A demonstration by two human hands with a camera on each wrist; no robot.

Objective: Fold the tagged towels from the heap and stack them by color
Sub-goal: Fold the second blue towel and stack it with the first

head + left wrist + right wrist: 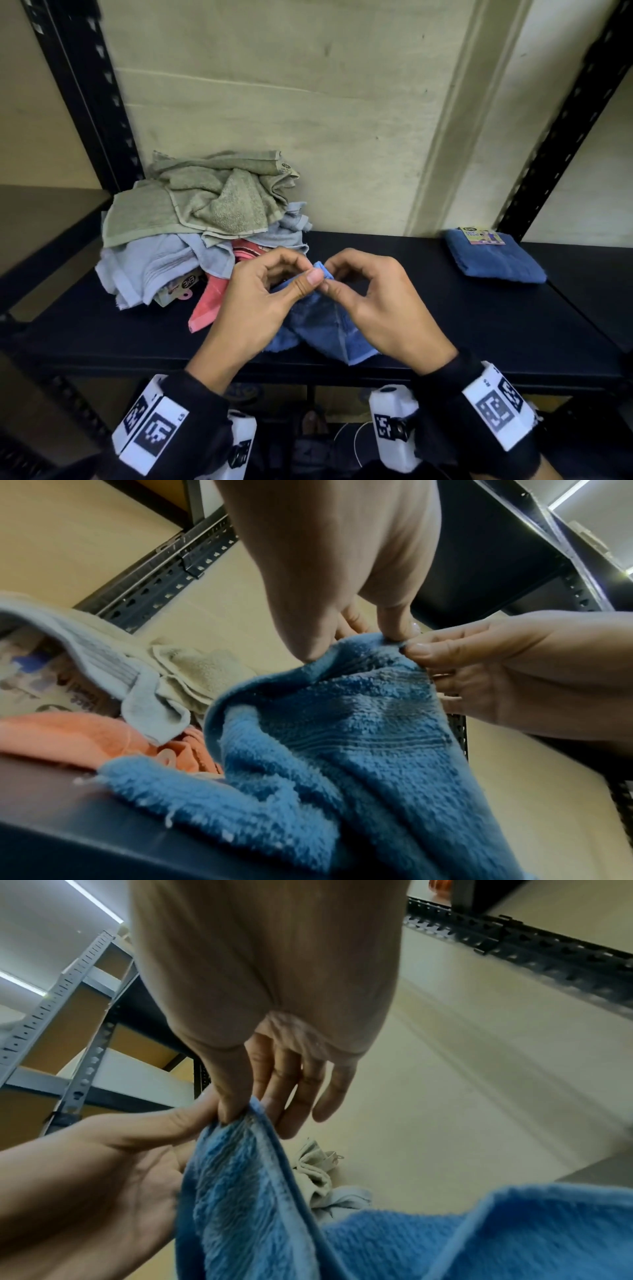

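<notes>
At the left of the black shelf (428, 308) sat the heap (202, 219): olive towels (219, 202) on top, pale blue-grey ones (154, 263) beneath, and a pink towel (210, 301) trailing out of its front edge toward the hands. A printed tag (186, 282) showed low in the heap.

Just right of the pink towel, the left hand (260, 301) pinched the raised corner of a blue towel (329, 329) between thumb and forefinger, its other fingers curled. The right hand (380, 294) met it at the same corner, thumb and forefinger nipping the hem, with its remaining fingers loosely extended in the right wrist view. The two pinches were touching. The rest of the blue towel hung down from the corner and lay crumpled on the front of the shelf, one frayed edge spreading to the left.

Well apart, at the shelf's far right, lay a folded blue towel (493, 260) with a printed card (483, 235) on its back edge.
</notes>
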